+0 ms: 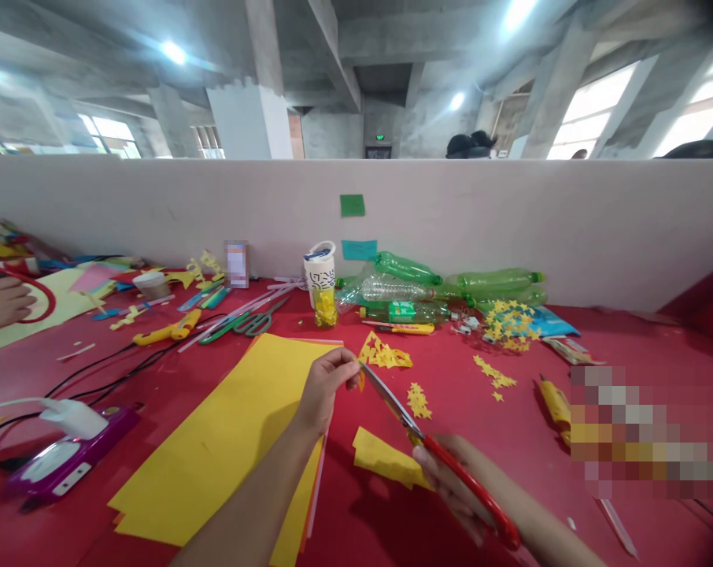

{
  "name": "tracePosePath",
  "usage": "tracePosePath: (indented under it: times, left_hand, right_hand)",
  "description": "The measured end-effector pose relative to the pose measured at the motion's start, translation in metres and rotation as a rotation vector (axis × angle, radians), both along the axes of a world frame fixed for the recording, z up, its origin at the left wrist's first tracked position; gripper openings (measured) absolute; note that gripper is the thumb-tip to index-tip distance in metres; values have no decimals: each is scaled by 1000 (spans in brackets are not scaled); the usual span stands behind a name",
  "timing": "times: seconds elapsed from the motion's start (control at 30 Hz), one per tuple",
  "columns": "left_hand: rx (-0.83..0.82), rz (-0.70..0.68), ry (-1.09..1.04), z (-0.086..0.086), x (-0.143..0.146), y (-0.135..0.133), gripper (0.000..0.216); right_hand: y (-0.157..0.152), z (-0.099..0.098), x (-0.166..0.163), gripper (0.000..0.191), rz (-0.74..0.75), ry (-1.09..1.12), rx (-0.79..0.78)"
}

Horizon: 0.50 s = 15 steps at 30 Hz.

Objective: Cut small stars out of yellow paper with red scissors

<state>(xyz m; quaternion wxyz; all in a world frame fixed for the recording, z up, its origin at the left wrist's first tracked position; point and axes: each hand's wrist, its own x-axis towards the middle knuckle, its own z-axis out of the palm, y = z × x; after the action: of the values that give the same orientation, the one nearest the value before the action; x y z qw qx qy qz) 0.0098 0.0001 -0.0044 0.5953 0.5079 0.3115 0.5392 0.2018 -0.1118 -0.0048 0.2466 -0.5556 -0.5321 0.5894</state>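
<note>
My right hand grips a pair of red-handled scissors, their blades pointing up and left. At the blade tips, my left hand pinches a small piece of yellow paper between thumb and fingers. Large yellow sheets lie stacked under my left forearm, over orange ones. A folded yellow strip rests on the table beside my right hand. Just beyond the blades are yellow paper scraps and a small cluster of yellow stars.
Plastic bottles and a printed cup stand or lie by the partition. More stars are piled at right. Glue guns, green scissors and a purple power strip lie around. Another person's hand shows at far left.
</note>
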Motion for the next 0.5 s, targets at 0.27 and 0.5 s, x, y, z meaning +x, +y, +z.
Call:
tracePosePath:
  times: [0.27,0.5]
  left_hand:
    - [81,25,40,1,0,-2,14]
    - [129,47,89,3,3,-5,16]
  right_hand:
    - [1,-1,-2,43,-15,34,-15]
    - [0,5,-4,45,7,47,26]
